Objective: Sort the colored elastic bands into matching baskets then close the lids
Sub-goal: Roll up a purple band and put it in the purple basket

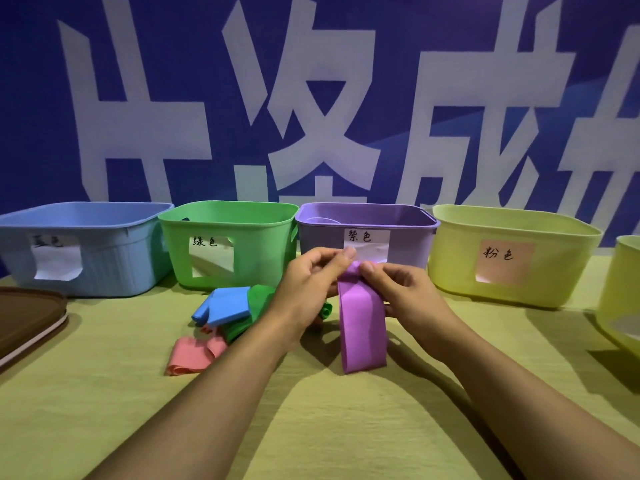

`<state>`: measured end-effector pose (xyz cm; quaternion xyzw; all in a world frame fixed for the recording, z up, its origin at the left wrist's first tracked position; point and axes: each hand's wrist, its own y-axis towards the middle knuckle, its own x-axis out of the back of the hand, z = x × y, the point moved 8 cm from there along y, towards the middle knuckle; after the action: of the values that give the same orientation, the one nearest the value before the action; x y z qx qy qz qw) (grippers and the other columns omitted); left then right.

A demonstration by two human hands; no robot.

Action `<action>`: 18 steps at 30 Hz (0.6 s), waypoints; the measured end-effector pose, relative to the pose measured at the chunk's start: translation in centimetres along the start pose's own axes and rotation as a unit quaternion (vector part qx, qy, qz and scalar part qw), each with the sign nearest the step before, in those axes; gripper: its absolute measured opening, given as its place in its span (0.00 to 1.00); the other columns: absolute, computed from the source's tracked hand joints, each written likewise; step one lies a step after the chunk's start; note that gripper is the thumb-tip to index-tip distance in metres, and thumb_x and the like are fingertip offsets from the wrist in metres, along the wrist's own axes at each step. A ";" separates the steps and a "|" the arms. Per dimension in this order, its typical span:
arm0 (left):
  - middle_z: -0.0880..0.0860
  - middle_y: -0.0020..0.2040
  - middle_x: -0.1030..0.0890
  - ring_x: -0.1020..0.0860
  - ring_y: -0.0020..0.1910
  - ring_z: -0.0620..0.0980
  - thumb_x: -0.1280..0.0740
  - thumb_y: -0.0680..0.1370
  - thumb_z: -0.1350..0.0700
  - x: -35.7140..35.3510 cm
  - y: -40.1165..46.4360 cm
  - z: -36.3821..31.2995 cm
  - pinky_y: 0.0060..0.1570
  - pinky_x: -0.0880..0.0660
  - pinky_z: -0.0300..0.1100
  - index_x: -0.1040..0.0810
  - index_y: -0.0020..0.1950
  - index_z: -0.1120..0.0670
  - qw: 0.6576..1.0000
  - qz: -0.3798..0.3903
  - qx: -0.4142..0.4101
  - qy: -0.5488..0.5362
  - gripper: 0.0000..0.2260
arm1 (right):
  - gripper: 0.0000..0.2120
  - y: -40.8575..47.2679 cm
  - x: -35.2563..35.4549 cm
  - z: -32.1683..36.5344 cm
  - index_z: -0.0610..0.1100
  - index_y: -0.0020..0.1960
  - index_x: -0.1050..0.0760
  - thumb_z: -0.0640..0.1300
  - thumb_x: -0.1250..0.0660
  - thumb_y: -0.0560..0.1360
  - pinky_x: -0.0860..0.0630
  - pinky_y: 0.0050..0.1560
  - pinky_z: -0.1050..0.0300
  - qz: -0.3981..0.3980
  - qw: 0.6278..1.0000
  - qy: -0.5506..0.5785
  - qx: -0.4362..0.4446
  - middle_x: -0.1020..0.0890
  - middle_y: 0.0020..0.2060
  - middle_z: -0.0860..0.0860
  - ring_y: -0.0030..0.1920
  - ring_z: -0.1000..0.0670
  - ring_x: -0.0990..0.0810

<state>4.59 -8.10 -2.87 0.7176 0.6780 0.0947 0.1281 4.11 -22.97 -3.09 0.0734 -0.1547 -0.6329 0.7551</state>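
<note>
**Purple band held just short of its basket**

Left hand [313, 271] and right hand [398, 289] pinch the purple band [362, 327] by its top edge; it hangs lengthwise toward the desk [311, 427], with the purple basket [367, 233] directly behind.

Both hands [313, 278] [398, 289] pinch purple band [362, 327] before purple basket [367, 220].

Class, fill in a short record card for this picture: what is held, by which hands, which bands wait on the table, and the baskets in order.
Held: purple band
Grip: left hand and right hand pinch its top edge
Waiting on the table: blue band, green band, pink band
Baskets, left to right: blue basket, green basket, purple basket, yellow basket
Lids: brown lid far left
</note>
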 end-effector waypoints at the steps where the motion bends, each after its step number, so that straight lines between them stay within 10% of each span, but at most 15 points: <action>1: 0.55 0.48 0.13 0.14 0.48 0.52 0.28 0.73 0.37 0.1 0.0 0.3 0.52 0.21 0.47 0.16 0.51 0.53 1.000 0.000 0.013 0.017 0.20 | 0.15 0.0 -0.1 0.0 0.46 0.54 0.14 0.55 0.34 0.80 0.21 0.47 0.46 0.008 1.000 0.003 0.002 0.13 0.47 0.43 0.45 0.49 0.17; 8: 0.54 0.31 0.19 0.21 0.33 0.51 0.38 0.74 0.26 0.2 -0.5 1.1 0.45 0.26 0.46 0.15 0.36 0.52 0.988 0.007 0.073 0.134 0.31 | 0.10 0.0 -0.9 -0.1 0.43 0.59 0.18 0.45 0.34 0.82 0.23 0.36 0.58 0.051 0.999 -0.007 0.017 0.14 0.42 0.48 0.39 0.54 0.19; 18: 0.65 0.42 0.15 0.15 0.42 0.67 0.32 0.78 0.35 -0.5 -0.3 0.9 0.46 0.22 0.51 0.14 0.48 0.59 0.997 0.037 0.045 0.057 0.26 | 0.10 -0.2 -0.6 0.3 0.46 0.61 0.18 0.43 0.34 0.82 0.22 0.43 0.47 0.042 0.998 0.039 0.019 0.15 0.52 0.40 0.48 0.43 0.17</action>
<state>4.53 -8.61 -3.79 0.7405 0.6610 0.1092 0.0535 3.77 -22.34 -2.95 0.1059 -0.1404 -0.5939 0.7851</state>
